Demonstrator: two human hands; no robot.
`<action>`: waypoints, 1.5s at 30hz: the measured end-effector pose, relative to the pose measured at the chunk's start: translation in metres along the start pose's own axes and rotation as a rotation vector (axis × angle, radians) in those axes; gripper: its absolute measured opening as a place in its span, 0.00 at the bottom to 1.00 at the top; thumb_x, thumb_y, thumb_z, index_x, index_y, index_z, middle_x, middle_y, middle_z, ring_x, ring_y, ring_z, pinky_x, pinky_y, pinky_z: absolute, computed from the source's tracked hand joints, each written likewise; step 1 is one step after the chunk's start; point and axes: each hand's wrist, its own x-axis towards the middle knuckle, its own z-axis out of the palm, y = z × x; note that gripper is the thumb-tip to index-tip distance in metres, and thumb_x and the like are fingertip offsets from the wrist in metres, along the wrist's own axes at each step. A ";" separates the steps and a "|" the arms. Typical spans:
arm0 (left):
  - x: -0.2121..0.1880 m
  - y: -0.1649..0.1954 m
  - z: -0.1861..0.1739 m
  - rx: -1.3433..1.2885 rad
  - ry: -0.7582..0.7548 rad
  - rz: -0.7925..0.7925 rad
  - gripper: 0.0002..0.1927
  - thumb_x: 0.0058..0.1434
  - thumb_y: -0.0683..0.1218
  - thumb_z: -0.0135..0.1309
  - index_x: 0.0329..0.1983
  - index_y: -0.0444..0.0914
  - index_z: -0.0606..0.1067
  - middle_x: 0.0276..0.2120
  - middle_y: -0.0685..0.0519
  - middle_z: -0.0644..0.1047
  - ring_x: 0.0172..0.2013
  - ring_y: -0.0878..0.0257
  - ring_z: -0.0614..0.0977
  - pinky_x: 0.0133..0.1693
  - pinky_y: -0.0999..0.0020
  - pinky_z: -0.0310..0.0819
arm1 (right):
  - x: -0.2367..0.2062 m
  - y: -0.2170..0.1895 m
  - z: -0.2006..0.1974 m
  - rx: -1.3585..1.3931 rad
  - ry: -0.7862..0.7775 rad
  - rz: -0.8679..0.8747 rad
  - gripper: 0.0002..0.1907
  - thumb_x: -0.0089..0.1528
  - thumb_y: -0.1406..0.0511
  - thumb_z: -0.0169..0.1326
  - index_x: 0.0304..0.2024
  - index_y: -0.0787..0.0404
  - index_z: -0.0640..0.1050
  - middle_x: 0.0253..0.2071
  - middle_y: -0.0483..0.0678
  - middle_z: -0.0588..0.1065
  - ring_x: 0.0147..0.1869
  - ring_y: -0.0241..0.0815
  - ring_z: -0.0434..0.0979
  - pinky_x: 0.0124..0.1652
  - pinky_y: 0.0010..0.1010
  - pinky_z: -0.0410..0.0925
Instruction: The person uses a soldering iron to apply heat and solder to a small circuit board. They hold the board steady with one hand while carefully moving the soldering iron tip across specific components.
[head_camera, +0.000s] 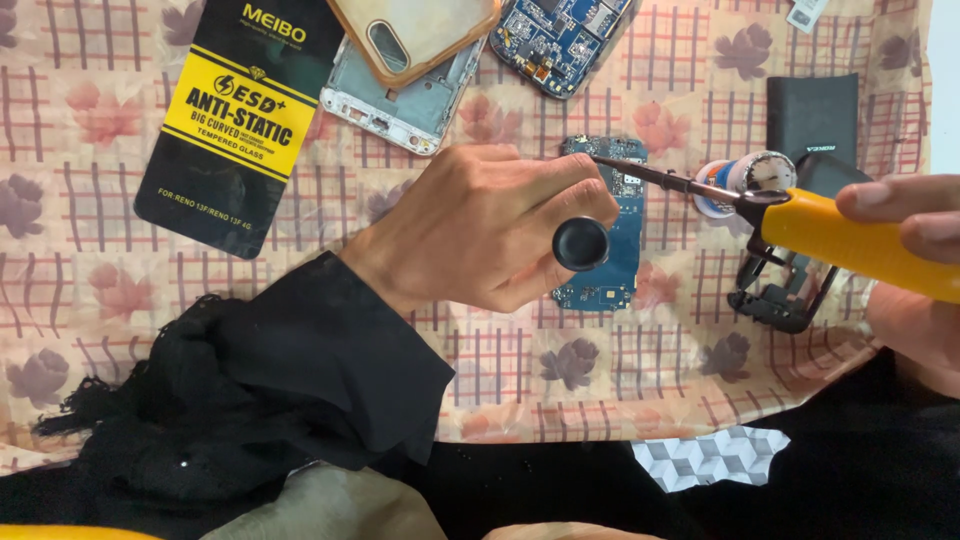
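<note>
Blue circuit board (622, 215) steadied under left hand (480, 225), closed on black-knobbed tool (581, 243); yellow soldering iron (850, 240) gripped by right hand (915, 270). Risk: fingers scorched by slipped tip.

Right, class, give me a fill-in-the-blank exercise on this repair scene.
1. The right hand holds a soldering iron with a ____ handle.
2. The left hand steadies a ____ circuit board.
3. The iron's tip touches the board's ____ edge.

Missing words: yellow; blue; top
</note>
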 end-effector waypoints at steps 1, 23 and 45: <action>0.000 0.000 0.000 -0.007 0.003 -0.001 0.15 0.71 0.51 0.60 0.50 0.40 0.69 0.41 0.57 0.73 0.32 0.64 0.82 0.32 0.62 0.72 | -0.002 0.000 -0.001 -0.064 -0.034 0.046 0.32 0.52 0.76 0.68 0.51 0.69 0.62 0.52 0.59 0.74 0.48 0.45 0.82 0.46 0.27 0.79; -0.001 0.000 0.002 -0.016 0.015 0.001 0.15 0.71 0.50 0.60 0.51 0.40 0.68 0.41 0.57 0.73 0.34 0.63 0.82 0.34 0.63 0.74 | -0.031 0.030 -0.012 -0.060 -0.071 0.102 0.23 0.58 0.73 0.65 0.50 0.65 0.68 0.53 0.51 0.77 0.46 0.35 0.82 0.43 0.16 0.79; -0.001 0.000 -0.001 -0.001 -0.003 -0.009 0.13 0.71 0.50 0.59 0.50 0.41 0.69 0.41 0.57 0.74 0.30 0.64 0.81 0.32 0.62 0.72 | 0.008 0.005 -0.007 0.077 -0.135 -0.141 0.29 0.58 0.68 0.64 0.56 0.62 0.63 0.58 0.48 0.69 0.60 0.49 0.78 0.53 0.35 0.80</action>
